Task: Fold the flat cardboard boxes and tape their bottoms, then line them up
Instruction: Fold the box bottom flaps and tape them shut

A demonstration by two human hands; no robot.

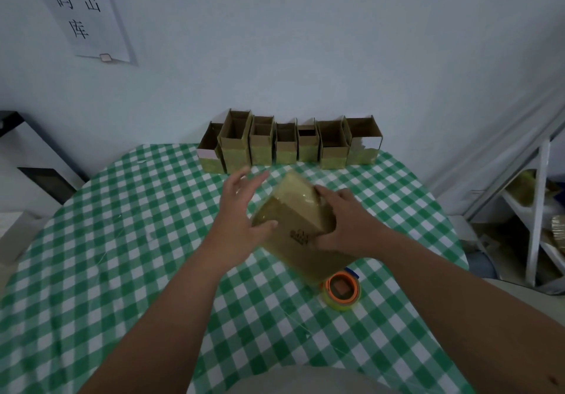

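A folded cardboard box point(293, 225) is held tilted above the middle of the bench point(107, 240), taped bottom turned up and away. It is gripped on its right side by the right hand point(345, 225), fingers curled over the taped end, thumb on the near face. The left hand point(241, 210) is spread, fingers straight, thumb touching the box's left edge. Seven finished boxes point(290, 144) are lined up along the far edge against the wall. A tape roll point(341, 291) is seen on the bench, just below the held box.
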